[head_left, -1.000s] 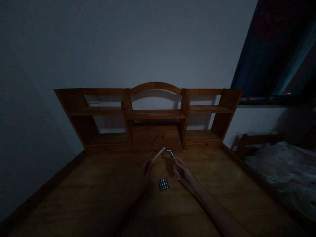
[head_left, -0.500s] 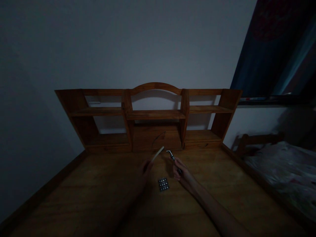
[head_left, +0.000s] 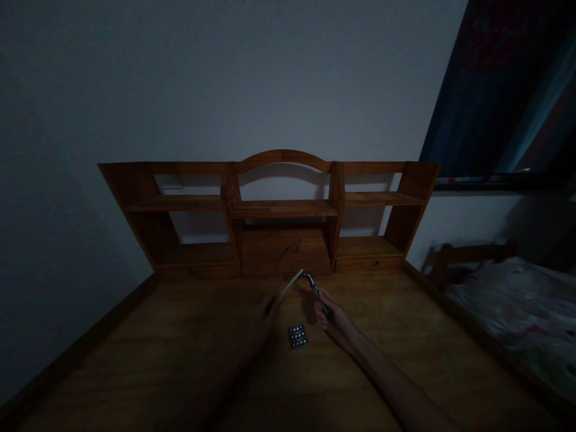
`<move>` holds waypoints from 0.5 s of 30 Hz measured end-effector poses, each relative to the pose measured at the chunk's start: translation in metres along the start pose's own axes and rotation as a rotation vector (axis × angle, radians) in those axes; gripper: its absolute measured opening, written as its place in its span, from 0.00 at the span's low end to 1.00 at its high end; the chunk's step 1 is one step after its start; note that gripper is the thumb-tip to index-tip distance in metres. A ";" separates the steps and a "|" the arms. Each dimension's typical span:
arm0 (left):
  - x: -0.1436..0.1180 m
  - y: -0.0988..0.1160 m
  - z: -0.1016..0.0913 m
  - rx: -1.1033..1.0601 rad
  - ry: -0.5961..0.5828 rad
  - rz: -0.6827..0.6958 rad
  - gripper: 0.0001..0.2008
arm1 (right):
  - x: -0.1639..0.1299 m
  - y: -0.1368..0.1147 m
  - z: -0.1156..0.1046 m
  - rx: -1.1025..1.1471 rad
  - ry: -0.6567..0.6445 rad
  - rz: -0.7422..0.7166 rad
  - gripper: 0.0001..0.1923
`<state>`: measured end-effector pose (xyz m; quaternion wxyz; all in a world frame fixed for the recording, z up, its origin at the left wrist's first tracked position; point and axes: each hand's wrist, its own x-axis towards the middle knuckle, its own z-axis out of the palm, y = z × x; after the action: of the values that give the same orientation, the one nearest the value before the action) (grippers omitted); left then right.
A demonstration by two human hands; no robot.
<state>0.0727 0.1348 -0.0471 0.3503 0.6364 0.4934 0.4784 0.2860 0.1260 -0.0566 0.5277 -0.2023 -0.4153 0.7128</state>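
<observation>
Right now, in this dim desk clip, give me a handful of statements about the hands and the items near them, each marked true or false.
1. The right hand holds a thin metal tool with a bent tip. True.
2. The left hand is empty. False: it holds a pale flat stick.
3. A small dark blister pack lies on the wooden desk between the hands. True.
4. The stick's far end is close to the tool's tip. True.
5. Books fill the wooden shelf unit. False: no books show on it.

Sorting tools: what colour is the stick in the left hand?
Pale stick, best in head view.
</observation>
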 end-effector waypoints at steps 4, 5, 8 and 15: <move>0.001 -0.002 0.000 -0.027 -0.018 -0.015 0.22 | 0.001 0.001 -0.003 0.020 -0.005 0.025 0.20; 0.001 -0.002 0.000 -0.035 -0.018 -0.007 0.22 | 0.001 0.001 -0.002 0.020 -0.002 0.031 0.20; -0.001 0.001 -0.001 -0.034 -0.019 0.023 0.21 | -0.001 0.000 0.000 0.021 0.015 0.034 0.19; -0.002 0.002 -0.001 0.010 -0.022 0.028 0.19 | -0.003 -0.004 0.002 0.078 0.005 0.067 0.16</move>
<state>0.0721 0.1319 -0.0456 0.3457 0.6503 0.4828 0.4738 0.2879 0.1226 -0.0531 0.5119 -0.1970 -0.3788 0.7454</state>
